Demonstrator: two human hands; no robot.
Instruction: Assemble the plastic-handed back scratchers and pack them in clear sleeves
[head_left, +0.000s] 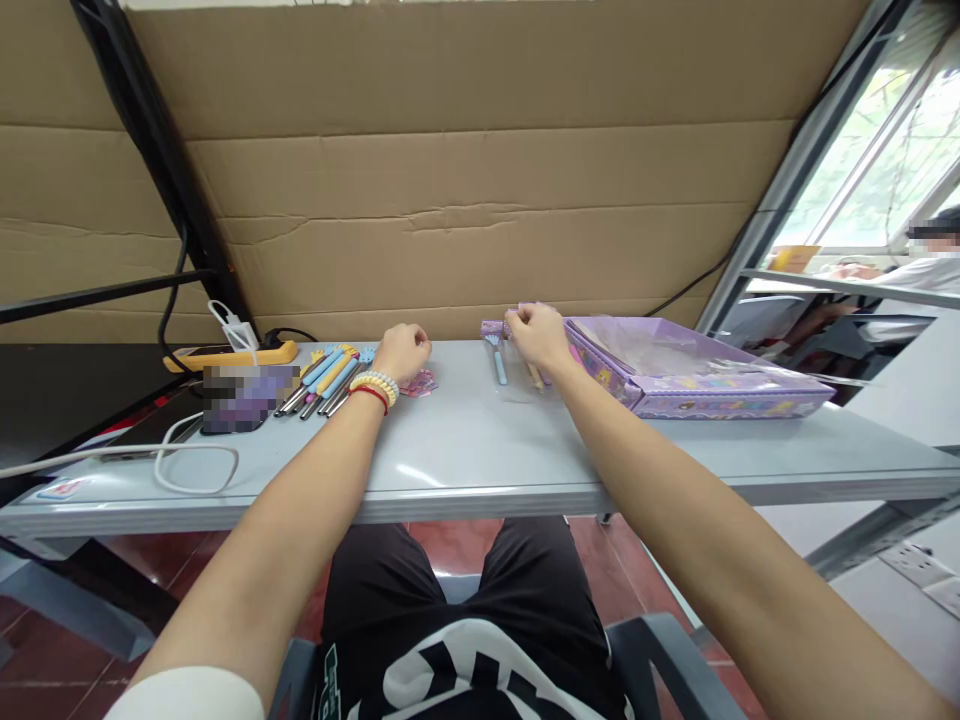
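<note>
My left hand (403,352) is closed over the tabletop, its fingertips pressed together; what they hold, if anything, is hidden. Small pink printed pieces (421,383) lie just below it. On its left is a bunch of pens (324,378) with blue and yellow barrels and silvery ends. My right hand (538,335) pinches the purple top edge of a clear plastic packet (517,385). Within or beside this packet lie a light-blue slim item (498,362) and a yellowish stick (535,377). A purple patterned box (731,405) with clear plastic in it stands right of that hand.
A phone (244,400), a white cable (196,449) and a yellow power strip (232,356) with a charger occupy the table's left end. Brown cardboard (480,170) forms the back wall. Metal posts flank both sides. Another person (926,265) sits beyond the right frame.
</note>
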